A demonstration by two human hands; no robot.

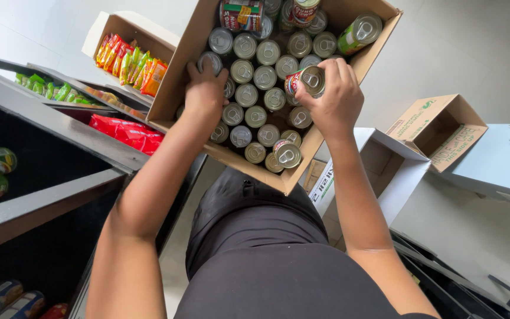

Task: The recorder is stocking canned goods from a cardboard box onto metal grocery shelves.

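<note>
My right grip is clenched round a can, lifted just above the others in the box. Best to draw it straight up, clear of its neighbours. My left grip closes over another can near the box's left wall.

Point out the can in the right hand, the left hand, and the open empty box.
can (310, 81), head view, its pull-tab lid
left hand (205, 88), head view, back of hand
empty box (438, 131), head view, inner wall
</note>
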